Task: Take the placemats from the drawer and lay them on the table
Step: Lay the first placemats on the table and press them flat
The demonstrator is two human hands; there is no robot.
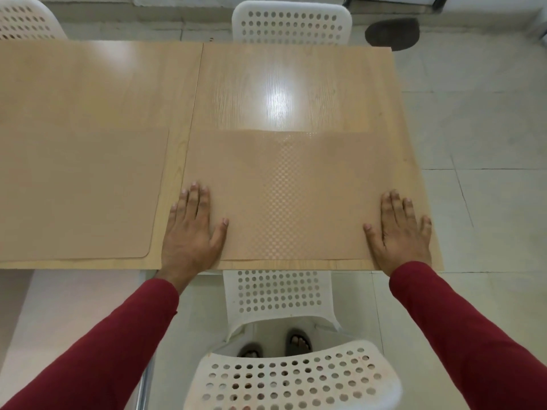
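Fingers (194,199) of the left hand (192,229) lie straight and close together, flat on the left edge of the nearer placemat (290,196), with the thumb spread out to the side on the mat. The right hand (399,229) mirrors it on the mat's right edge, fingers straight and slightly fanned, palm down, thumb pointing inward. Neither hand curls round anything; both press flat. Dark red sleeves (461,327) cover both arms to the wrists.

No writing, brand or label can be read anywhere.

The nearer placemat is a thin tan sheet with a fine checkered weave that catches the light; it lies flat on the right half of the table (281,84), its near edge just inside the table's near edge. A second placemat (80,193), same tan colour with a rounded near corner, lies flat on the left half, apart from the first with a strip of bare tabletop between them. The table has a pale wood-grain top with a seam running front to back and a bright glare patch beyond the nearer mat.

A white plastic chair (293,377) with rows of round holes stands directly below the hands, tucked toward the table; the person's sandalled feet show through its gap. Another such chair (291,23) stands at the far side, and a third (25,22) at the far left. A dark rounded object (392,34) lies on the pale tiled floor (488,128) at the far right.
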